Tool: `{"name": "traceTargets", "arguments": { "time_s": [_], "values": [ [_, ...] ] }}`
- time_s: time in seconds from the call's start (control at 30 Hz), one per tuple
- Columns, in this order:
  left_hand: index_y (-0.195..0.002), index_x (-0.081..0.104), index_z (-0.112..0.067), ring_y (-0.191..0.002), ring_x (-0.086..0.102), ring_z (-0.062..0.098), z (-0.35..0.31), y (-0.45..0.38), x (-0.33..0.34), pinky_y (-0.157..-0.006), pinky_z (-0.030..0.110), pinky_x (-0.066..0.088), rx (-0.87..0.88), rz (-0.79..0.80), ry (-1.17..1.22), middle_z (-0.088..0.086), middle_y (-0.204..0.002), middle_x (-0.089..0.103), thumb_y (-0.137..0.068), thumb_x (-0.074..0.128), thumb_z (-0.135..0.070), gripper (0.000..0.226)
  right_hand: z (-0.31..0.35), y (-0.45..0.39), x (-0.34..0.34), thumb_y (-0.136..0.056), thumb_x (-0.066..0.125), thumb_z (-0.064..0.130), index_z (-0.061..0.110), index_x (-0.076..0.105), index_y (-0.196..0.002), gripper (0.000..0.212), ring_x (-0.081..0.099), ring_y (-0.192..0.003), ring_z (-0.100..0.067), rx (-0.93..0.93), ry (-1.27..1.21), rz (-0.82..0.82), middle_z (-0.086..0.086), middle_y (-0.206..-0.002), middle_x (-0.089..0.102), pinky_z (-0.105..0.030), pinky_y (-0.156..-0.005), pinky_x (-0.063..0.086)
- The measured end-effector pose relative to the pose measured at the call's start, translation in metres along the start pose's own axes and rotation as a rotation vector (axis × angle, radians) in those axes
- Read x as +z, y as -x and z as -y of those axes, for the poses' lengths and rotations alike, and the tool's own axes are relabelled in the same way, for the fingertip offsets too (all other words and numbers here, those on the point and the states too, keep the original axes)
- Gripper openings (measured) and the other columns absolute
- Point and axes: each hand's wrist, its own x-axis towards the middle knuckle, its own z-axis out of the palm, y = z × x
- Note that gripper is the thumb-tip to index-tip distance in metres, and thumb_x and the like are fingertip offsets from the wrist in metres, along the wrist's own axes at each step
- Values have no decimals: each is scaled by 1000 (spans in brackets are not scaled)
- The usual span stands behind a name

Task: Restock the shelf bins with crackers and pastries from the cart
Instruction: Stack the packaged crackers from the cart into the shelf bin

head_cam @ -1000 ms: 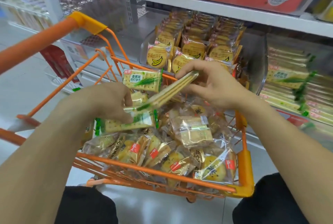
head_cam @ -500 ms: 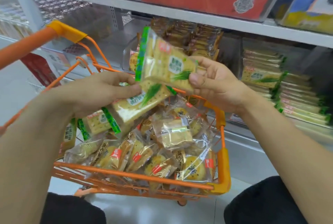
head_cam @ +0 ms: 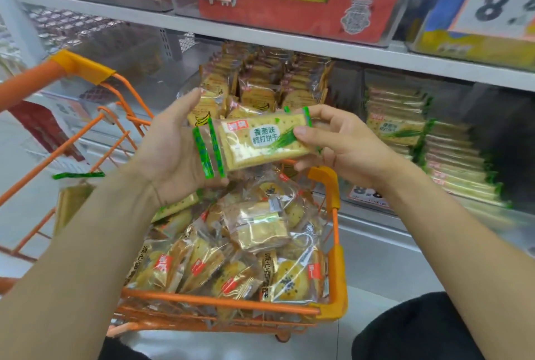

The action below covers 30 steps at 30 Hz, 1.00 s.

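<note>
I hold a small stack of green-edged cracker packs flat between both hands above the orange cart. My left hand cups the stack's left end and underside. My right hand pinches its right end, thumb on top. The cart is piled with clear-wrapped pastries and a few more cracker packs. On the shelf behind, one bin holds banana-print packs and a bin at the right holds matching green-edged crackers.
A white shelf board runs above the bins, with red and blue boxes and price cards on it. The cart's handle juts out at the left. Grey floor lies below, and my dark-clothed knees show at the bottom.
The two packs, held at angles before, are now squared into one flat stack between my hands. Hands and stack have risen above the cart toward the shelf.
</note>
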Motion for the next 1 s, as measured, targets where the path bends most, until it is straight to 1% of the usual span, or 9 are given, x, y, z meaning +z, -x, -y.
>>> {"name": "traceTargets", "arguments": {
  "time_s": [0.1, 0.23, 0.33, 0.43, 0.57, 0.63, 0.7, 0.8, 1.0],
  "values": [
    [-119, 68, -12, -79, 69, 28, 3, -3, 12, -60, 34, 51, 91, -30, -48, 15, -111, 72, -87, 46, -64, 64, 0, 2, -7, -77, 75, 21, 8, 53, -128, 57, 72, -90, -25, 18, 47, -109, -16, -119, 69, -30, -59, 60],
    [-122, 57, -8, -79, 73, 32, 16, -10, 27, -55, 30, 57, 255, -105, -376, 13, -105, 74, -84, 72, -30, 46, 4, 11, -20, -78, 75, 31, 23, 43, -143, 73, 72, -97, -24, 75, 301, -75, -9, -124, 68, -35, -69, 61],
    [-119, 55, -12, -73, 74, 32, 21, -10, 39, -56, 33, 60, 367, -96, -511, 8, -97, 75, -87, 73, -18, 37, 12, 22, -29, -75, 76, 47, 28, 52, -138, 70, 66, -108, -8, 1, 710, 7, 3, -130, 61, -30, -87, 57],
    [-118, 57, -17, -82, 73, 16, 24, -11, 53, -64, 23, 58, 530, -11, -683, 0, -99, 72, -86, 74, -15, 37, 17, 28, -30, -70, 80, 64, 30, 51, -141, 84, 52, -124, -9, -201, 1115, -18, 8, -136, 51, -32, -106, 45],
    [-120, 57, -25, -95, 67, 4, 31, -18, 73, -75, 17, 55, 627, 60, -712, -17, -104, 66, -84, 76, -14, 42, 24, 36, -30, -77, 85, 38, 18, 63, -127, 58, 62, -106, -14, -382, 1258, -32, 4, -117, 67, -37, -91, 50],
    [-131, 51, -30, -110, 63, 6, 36, -27, 79, -90, 28, 55, 608, 80, -687, -18, -115, 64, -85, 76, -21, 53, 33, 42, -38, -78, 85, 26, 18, 65, -120, 48, 64, -99, -15, -407, 1302, -91, 3, -109, 69, -38, -85, 51],
    [-140, 39, -40, -126, 51, 1, 41, -37, 85, -104, 34, 46, 603, 46, -827, -18, -136, 52, -90, 70, -33, 60, 41, 49, -58, -75, 86, 20, 21, 65, -117, 48, 64, -99, -18, -342, 1369, -209, 5, -107, 68, -41, -86, 52],
    [-149, 30, -35, -133, 33, -5, 47, -48, 98, -107, 21, 29, 586, 42, -1117, -16, -149, 34, -95, 59, -41, 62, 50, 59, -99, -69, 90, 19, 26, 65, -115, 53, 64, -101, -25, -95, 1477, -391, 6, -103, 67, -43, -89, 52],
    [-155, 18, -36, -150, 6, 11, 72, -72, 117, -116, 26, 14, 529, 200, -1406, -8, -163, 6, -97, 53, -43, 68, 35, 52, -154, -69, 92, 29, 14, 56, -141, 82, 57, -124, -32, 265, 1536, -478, -10, -135, 63, -39, -102, 47]
  ]
}}
